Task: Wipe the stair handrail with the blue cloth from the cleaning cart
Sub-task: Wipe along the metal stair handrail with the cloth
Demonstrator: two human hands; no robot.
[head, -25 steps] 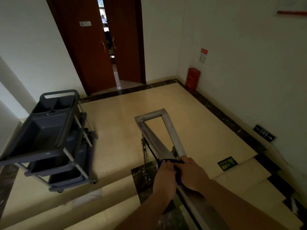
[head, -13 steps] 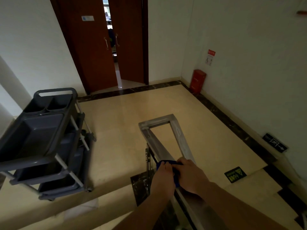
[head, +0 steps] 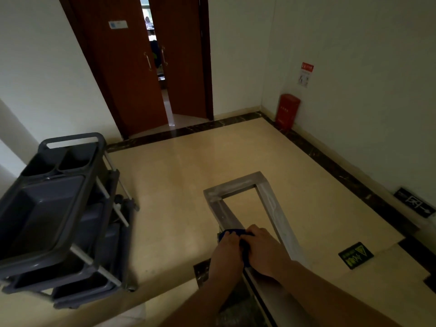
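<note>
Holding the blue cloth [head: 232, 233] with left hand [head: 225, 252] and right hand [head: 264, 252], fingers curled round it, down at 6 o'clock. Pressed on the shiny stair handrail [head: 226, 214]. Well apart at 9 o'clock: grey cleaning cart [head: 59, 208].

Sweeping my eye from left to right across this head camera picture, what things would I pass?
grey cleaning cart → blue cloth → red box → green floor sticker → dark arrow sign low on the wall. The door and the handrail overlap others, so I left them out.
</note>
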